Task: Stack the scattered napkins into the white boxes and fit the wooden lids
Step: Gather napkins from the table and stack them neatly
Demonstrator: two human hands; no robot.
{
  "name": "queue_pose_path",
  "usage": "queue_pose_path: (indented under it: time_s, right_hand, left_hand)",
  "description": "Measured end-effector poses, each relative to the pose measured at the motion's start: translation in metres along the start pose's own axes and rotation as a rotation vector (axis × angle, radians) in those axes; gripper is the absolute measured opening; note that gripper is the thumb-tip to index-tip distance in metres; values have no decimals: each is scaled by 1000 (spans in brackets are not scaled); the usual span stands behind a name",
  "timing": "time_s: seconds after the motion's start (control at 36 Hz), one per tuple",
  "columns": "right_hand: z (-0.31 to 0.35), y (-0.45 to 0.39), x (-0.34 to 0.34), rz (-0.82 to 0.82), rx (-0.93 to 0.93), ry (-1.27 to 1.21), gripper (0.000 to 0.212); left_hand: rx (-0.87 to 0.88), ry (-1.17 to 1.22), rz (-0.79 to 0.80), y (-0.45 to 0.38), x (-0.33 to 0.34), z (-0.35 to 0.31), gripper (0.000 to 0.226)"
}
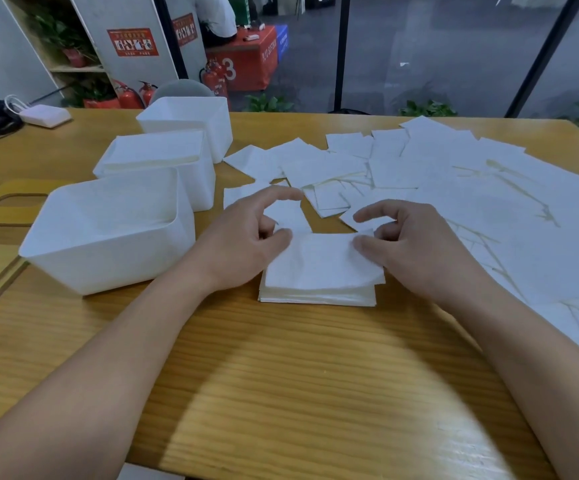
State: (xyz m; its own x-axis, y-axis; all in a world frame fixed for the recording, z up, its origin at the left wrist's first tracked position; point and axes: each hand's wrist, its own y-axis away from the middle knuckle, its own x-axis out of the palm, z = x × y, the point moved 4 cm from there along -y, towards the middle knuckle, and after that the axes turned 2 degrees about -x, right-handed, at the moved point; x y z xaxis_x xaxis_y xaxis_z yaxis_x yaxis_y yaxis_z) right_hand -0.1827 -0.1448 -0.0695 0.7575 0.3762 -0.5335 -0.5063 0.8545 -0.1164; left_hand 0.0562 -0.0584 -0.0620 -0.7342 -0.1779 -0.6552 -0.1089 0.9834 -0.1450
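A small stack of white napkins [319, 271] lies on the wooden table in front of me. My left hand [246, 237] pinches the top napkin's left edge, thumb on top. My right hand [405, 240] pinches its right edge the same way. Three white boxes stand at the left: the nearest box [108, 237] holds only a thin layer of napkins, the middle box [163, 168] is filled with napkins to its rim, and the far box [191, 123] has its inside hidden. Scattered napkins [454, 188] cover the table's right side.
Wooden lids [7, 202] with oval slots lie flat at the left edge, partly under the nearest box. A white power strip [44, 116] sits at the far left corner. Beyond the table are fire extinguishers, plants and a glass wall.
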Motion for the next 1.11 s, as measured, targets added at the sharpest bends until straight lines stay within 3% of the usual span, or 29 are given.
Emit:
queue_pose_path:
  time_s: [0.19, 0.44, 0.53, 0.61, 0.72, 1.11]
  right_hand:
    - [-3, 1, 7, 65, -15, 173, 22]
    - [1, 3, 4, -36, -128, 299, 30]
    - [5, 4, 7, -47, -174, 304, 24]
    - [6, 6, 16, 15, -195, 271, 15]
    - [3, 8, 26, 87, -210, 268, 12]
    - [2, 6, 28, 82, -210, 279, 13]
  left_hand:
    - [-40, -136, 79, 0, 3, 8, 49]
    - [-31, -188, -50, -3, -2, 10, 34]
    - [-28, -181, -187, -7, -9, 15, 17]
    - [-32, -271, -187, -10, -10, 19, 13]
    - [-60, -310, -143, -9, -4, 25, 17]
    - [19, -583, -100, -13, 9, 26, 45]
